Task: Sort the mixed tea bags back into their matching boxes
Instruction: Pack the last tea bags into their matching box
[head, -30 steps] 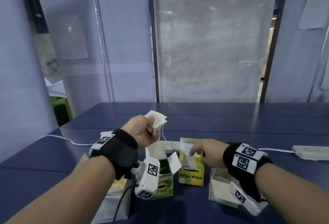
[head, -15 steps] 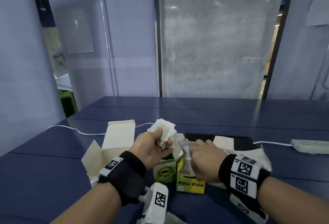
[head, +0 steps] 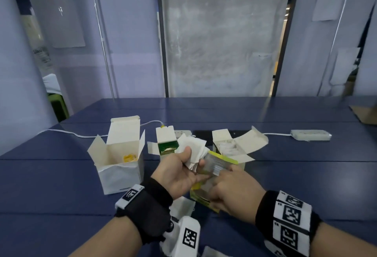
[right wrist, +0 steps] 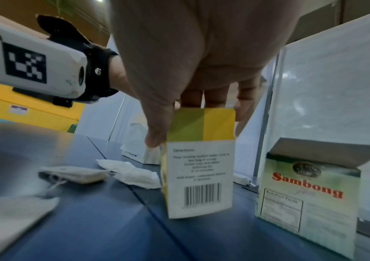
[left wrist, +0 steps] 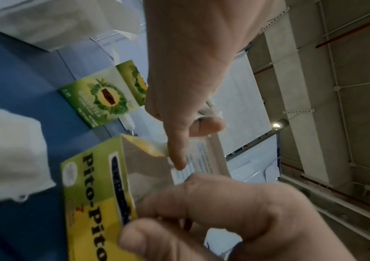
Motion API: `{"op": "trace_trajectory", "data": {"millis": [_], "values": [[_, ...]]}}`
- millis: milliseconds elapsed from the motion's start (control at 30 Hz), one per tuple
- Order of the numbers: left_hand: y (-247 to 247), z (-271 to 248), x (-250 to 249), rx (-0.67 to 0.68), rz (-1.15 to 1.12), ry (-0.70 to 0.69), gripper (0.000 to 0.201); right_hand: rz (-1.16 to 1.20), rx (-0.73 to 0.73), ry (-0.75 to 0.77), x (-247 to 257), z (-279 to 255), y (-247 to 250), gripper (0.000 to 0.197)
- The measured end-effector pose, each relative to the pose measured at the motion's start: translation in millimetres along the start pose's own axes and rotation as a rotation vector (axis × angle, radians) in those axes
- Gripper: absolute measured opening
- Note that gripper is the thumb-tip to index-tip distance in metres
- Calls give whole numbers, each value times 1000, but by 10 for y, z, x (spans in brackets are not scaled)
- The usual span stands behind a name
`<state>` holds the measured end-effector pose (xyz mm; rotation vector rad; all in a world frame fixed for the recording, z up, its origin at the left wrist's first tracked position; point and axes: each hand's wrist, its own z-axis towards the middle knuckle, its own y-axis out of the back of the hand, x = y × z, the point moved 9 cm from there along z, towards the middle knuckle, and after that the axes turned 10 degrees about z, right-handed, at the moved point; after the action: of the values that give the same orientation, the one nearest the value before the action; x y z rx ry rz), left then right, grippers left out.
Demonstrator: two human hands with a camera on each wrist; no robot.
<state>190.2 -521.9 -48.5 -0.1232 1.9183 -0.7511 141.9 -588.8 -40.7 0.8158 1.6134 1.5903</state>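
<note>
Yellow sachets [head: 129, 157] in white box [head: 120, 172].

Power strip [head: 310, 135] on blue table [head: 51, 185]

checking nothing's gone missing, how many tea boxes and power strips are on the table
tea boxes: 4 (white box, green box, Pito-Pito box, Sambong box)
power strips: 2
total: 6
The tea bags in the left hand overlap too much to count.
</note>
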Motion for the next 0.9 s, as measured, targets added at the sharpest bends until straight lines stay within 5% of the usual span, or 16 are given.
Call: {"op": "trace_trajectory", "data": {"millis": [167, 300, 500, 667, 900], "values": [[-25, -145, -41, -46, 119, -188, 34, 137, -63, -39, 55, -300, -83, 44], [-21, -189, -136, -124, 287, -336, 35, 170, -47, -70, 38, -459, -130, 34], [152, -115, 157, -195, 253, -256, 33, 628, -40, -200, -37, -621, -256, 40], [239, -53, 350, -216, 187, -213, 34, 1033, -469, -572, -436, -709, -187, 39], [261, -1, 405, -239, 231, -209, 32, 1174, -458, -701, -522, -805, -476, 71]]}}
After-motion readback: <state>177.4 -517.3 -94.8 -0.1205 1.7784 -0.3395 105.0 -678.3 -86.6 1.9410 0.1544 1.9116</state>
